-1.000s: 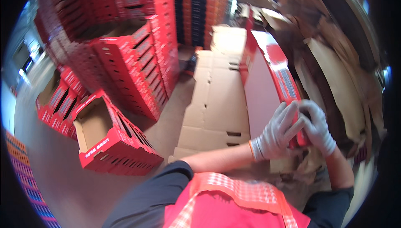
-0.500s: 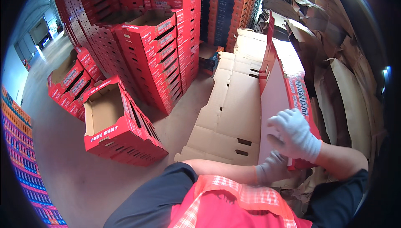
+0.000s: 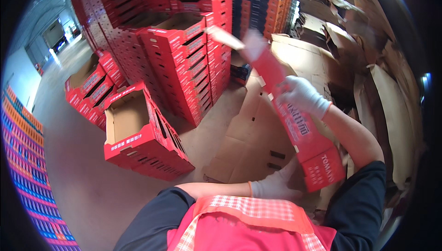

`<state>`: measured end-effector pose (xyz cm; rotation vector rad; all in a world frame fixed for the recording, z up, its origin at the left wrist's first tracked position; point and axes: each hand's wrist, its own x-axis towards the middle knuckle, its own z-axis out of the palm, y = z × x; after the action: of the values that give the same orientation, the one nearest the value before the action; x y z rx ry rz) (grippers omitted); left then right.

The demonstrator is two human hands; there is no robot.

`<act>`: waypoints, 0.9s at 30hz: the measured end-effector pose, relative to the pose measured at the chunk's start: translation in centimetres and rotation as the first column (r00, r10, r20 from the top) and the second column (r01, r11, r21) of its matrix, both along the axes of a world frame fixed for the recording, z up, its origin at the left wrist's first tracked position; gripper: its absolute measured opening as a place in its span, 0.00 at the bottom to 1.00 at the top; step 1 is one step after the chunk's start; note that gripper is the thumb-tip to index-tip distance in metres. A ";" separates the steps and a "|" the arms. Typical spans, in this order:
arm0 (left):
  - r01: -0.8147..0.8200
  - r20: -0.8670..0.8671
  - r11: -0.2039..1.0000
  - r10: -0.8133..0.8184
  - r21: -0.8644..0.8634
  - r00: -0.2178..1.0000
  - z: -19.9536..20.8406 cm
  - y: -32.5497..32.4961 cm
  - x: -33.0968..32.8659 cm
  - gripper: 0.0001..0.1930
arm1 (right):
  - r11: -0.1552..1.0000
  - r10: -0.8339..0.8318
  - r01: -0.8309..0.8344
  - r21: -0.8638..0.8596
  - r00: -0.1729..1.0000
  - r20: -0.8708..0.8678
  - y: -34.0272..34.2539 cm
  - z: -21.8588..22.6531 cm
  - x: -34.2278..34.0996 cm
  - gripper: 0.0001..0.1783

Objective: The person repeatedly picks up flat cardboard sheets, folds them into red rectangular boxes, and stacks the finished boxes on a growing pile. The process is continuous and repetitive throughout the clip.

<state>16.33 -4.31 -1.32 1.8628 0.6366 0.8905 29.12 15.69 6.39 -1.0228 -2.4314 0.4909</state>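
Observation:
A partly folded red cardboard carton (image 3: pixel 299 129) stands tilted in front of me on the right, its far end smeared by motion. My right hand (image 3: pixel 304 97), in a white knit glove, is closed on the carton's long side, with fingers curled over it. My left hand (image 3: pixel 276 184), gloved too, is low beside the carton's near end. Its thumb and fingers look spread, somewhat blurred, and whether they touch the carton I cannot tell. Beneath the carton lies a flat brown cardboard sheet (image 3: pixel 241 131).
Open red cartons (image 3: pixel 149 147) are stacked on the floor to the left, with another low stack (image 3: pixel 92 90) behind. Tall red carton stacks (image 3: pixel 177 67) rise ahead, dark blue and orange ones (image 3: pixel 260 7) beyond. Brown cardboard sheets (image 3: pixel 389 113) pile up along the right.
The carton has swung up and tilted leftward, its printed outer side now facing me. My right hand has moved up and slightly left; my left hand has shifted left. The view has turned slightly.

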 end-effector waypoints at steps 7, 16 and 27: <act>0.098 -0.105 0.979 -0.080 0.180 0.991 -0.1 3.4 -10.9 0.28 | 0.899 -0.438 0.301 0.319 0.657 0.614 -0.3 -11.9 11.2 0.09; 0.678 -0.853 0.519 0.284 0.521 0.438 -8.3 14.3 -19.3 0.40 | 0.965 0.120 -0.235 0.114 0.785 0.608 -15.6 -14.1 16.1 0.36; 0.079 -0.488 0.733 0.363 0.675 0.794 -4.6 15.7 -7.9 0.14 | 0.799 -0.559 0.560 0.220 0.826 -0.073 -15.7 -10.5 15.2 0.18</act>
<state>8.42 11.43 -5.87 2.8537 0.9433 0.6567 44.30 -0.04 -4.15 -1.5434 -1.9723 -0.0009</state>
